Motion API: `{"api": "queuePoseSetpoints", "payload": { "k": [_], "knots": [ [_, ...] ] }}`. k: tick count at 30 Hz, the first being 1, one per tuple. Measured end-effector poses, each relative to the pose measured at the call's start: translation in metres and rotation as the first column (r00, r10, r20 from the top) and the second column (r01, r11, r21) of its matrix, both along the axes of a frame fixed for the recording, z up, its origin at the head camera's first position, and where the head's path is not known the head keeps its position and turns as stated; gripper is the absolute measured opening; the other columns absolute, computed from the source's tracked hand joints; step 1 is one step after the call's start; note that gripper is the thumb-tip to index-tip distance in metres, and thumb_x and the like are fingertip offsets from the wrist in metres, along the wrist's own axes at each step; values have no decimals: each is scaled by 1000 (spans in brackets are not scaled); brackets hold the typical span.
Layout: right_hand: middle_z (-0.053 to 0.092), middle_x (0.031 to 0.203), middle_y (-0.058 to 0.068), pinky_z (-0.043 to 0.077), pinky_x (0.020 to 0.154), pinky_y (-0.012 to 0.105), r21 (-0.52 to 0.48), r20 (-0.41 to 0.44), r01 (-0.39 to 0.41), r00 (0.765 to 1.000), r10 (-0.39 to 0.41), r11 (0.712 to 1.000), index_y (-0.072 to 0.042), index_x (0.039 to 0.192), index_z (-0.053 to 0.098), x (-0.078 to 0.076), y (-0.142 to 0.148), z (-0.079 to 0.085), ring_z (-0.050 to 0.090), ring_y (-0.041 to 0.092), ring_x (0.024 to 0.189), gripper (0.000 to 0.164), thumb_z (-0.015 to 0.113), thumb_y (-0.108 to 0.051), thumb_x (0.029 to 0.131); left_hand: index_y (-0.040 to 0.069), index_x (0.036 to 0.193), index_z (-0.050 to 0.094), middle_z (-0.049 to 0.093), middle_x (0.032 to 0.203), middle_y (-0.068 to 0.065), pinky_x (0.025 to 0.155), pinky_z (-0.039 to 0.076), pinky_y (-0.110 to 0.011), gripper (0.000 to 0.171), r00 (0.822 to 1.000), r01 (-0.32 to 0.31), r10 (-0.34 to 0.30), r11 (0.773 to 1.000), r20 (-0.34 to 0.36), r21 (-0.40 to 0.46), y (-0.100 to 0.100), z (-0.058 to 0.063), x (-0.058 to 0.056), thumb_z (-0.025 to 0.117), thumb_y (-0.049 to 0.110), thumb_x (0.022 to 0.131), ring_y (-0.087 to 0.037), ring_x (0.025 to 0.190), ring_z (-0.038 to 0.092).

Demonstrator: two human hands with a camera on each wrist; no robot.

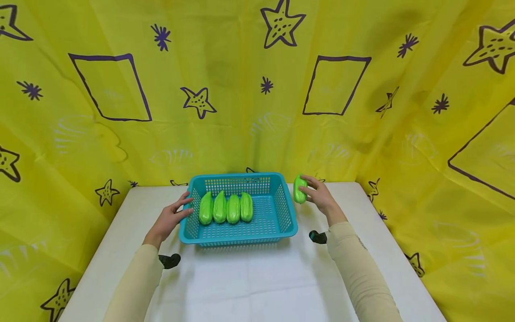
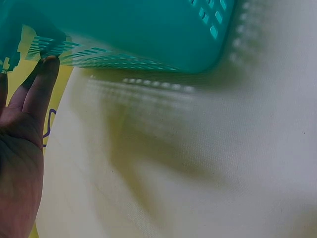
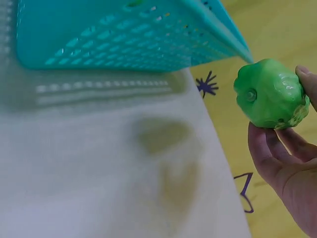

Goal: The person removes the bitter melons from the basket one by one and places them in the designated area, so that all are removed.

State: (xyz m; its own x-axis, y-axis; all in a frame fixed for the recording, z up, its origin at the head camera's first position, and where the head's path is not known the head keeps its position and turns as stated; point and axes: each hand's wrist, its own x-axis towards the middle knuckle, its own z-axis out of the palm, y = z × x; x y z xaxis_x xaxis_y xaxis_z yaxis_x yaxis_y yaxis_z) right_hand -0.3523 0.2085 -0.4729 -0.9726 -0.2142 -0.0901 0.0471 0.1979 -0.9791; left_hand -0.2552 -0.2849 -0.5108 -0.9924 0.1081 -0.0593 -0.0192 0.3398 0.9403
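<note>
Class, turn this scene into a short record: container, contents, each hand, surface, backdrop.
Container: blue-green basket with perforated walls
Contents: four green vegetable-shaped pieces, side by side, toward the left; bare floor to their right
Left hand: fingers at the basket's left rim
Right hand: holds a fifth green piece outside the basket's right side, above the table
Surface: white table
Backdrop: yellow sheeting with dark stars and outlines

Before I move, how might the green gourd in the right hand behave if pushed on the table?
The green gourd may be slippery, since its skin shines. It seems stiff, showing no visible dent where the fingers hold it. Its long, rounded body could roll sideways, though its ridging might slow it.
</note>
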Motion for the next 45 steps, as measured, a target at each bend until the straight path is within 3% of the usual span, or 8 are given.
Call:
{"api": "queuePoseSetpoints", "payload": {
  "k": [6,16,24,33,45],
  "knots": [
    [24,155,23,42,103,53,15,18,-5,1000,4,1000,-9,151,37,2,12,-10,41,40,129,58,59,-16,99,9,150,40,13,163,5,110,30,-57,57,1000,4,-4,1000,2,-9,0,1,0,59,29,100,-35,149,5],
    [34,151,20,47,95,36,178,29,-22,999,18,984,-9,147,45,1,25,-29,44,34,123,55,64,-19,96,8,150,41,14,163,6,111,29,-57,58,1000,8,-8,1000,-4,7,-1,-1,-1,59,29,99,-34,149,5],
    [30,153,22,42,103,46,252,50,-68,997,57,965,-7,146,45,1,31,-41,38,40,131,53,63,-17,97,8,149,41,14,163,6,110,29,-57,60,1000,12,-12,1000,-12,1,0,0,0,60,33,98,-34,149,5],
    [28,155,22,37,108,51,301,91,-67,995,41,951,-8,144,49,2,29,-53,32,43,136,53,65,-17,95,8,149,41,14,163,6,110,30,-57,56,1000,15,-15,1000,-2,1,0,-1,0,58,27,100,-34,149,5],
    [25,155,25,37,108,53,314,103,-71,994,41,947,-8,147,44,3,25,-53,29,45,136,56,64,-17,96,9,149,41,14,163,6,110,29,-57,57,1000,7,-7,1000,-2,1,1,1,1,59,29,99,-34,149,6]
  ]
}}
